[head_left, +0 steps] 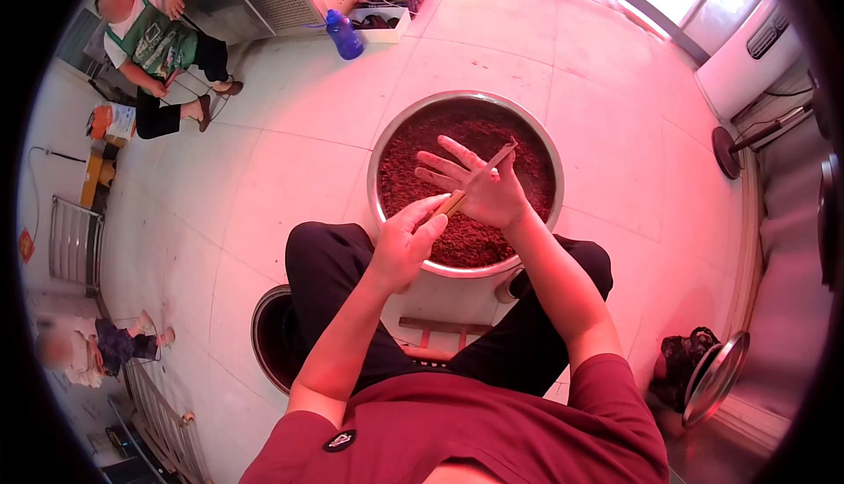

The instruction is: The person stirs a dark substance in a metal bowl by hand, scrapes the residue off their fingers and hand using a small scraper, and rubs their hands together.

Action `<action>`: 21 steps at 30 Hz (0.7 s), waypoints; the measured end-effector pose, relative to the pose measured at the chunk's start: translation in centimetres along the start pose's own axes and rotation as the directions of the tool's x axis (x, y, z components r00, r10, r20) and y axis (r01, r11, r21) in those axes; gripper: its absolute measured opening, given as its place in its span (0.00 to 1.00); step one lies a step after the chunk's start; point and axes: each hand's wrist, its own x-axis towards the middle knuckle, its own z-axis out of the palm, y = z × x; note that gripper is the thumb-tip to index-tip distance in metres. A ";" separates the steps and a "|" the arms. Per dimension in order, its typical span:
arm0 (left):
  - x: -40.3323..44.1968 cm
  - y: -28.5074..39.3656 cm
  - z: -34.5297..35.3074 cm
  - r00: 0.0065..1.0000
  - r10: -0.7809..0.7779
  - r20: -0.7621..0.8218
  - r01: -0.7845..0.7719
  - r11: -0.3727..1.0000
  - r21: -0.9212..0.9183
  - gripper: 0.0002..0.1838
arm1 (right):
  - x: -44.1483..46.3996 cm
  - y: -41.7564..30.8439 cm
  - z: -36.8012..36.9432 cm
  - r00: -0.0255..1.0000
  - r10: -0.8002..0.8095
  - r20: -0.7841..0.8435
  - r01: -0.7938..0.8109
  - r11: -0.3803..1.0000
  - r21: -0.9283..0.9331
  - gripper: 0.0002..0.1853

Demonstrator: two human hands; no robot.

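Note:
A large round metal basin [380, 211] stands on the floor in front of my knees, holding a dark red chopped mass [462, 242]. Above its near left part, my left hand [409, 242] is closed round the wooden handle of a long, thin tool [479, 174] that looks like a knife. The tool's blade slants up and to the right across my right hand [488, 187]. My right hand is open over the basin, palm up with fingers spread and reddish stains on them. Its palm lies behind the blade.
A dark bucket [257, 343] stands by my left knee. A blue jug [343, 36] and a white box [391, 31] are at the back. One person [158, 44] sits at upper left, another [97, 348] is at lower left. A metal lid [716, 378] leans at right.

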 end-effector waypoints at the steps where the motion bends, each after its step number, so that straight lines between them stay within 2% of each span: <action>1: 0.2 -0.1 -0.3 0.998 0.050 -0.043 -0.046 0.994 0.097 0.19 | 0.0 0.2 -0.6 1.000 0.005 -0.025 -0.005 1.000 -0.006 0.49; 2: 0.6 -1.0 -0.5 0.981 0.171 -0.093 -0.140 0.951 0.276 0.19 | -0.2 0.0 -1.6 0.998 0.024 -0.062 -0.024 1.000 0.000 0.43; 4: 1.1 -2.6 -1.4 0.920 0.369 -0.128 -0.232 0.780 0.581 0.21 | -0.4 -0.6 -2.6 0.958 -0.010 -0.285 -0.036 0.987 -0.157 0.41; 5: 1.1 -3.1 -1.8 0.912 0.388 -0.133 -0.214 0.728 0.652 0.22 | -0.6 -0.7 -3.1 0.920 -0.041 -0.390 -0.054 0.972 -0.230 0.41; 8: 1.0 -4.5 -2.2 0.875 0.471 -0.112 -0.175 0.523 0.834 0.26 | -0.7 -1.3 -4.1 0.818 -0.095 -0.568 -0.129 0.931 -0.342 0.38; 11: 0.5 -4.3 -1.8 0.917 0.389 -0.091 -0.127 0.499 0.857 0.26 | -0.3 -1.2 -4.1 0.674 -0.239 -0.699 -0.261 0.808 -0.528 0.37; 12: 0.5 -4.6 -1.6 0.912 0.406 -0.068 -0.145 0.472 0.870 0.26 | -0.2 -1.3 -4.0 0.631 -0.293 -0.718 -0.317 0.748 -0.584 0.37; 15: 0.4 -5.2 -1.4 0.900 0.435 -0.009 -0.189 0.409 0.893 0.27 | -0.1 -1.1 -6.6 0.643 -0.487 -0.591 -0.302 0.548 -0.780 0.45; 18: 0.2 -5.2 -1.2 0.901 0.434 0.022 -0.217 0.406 0.888 0.27 | -0.2 -0.9 -6.9 0.631 -0.596 -0.497 -0.554 0.102 -0.826 0.47; 21: -0.1 -4.9 -1.0 0.891 0.454 0.031 -0.249 0.429 0.868 0.28 | -0.3 -1.0 -6.4 0.571 -0.631 -0.524 -0.648 0.045 -0.760 0.48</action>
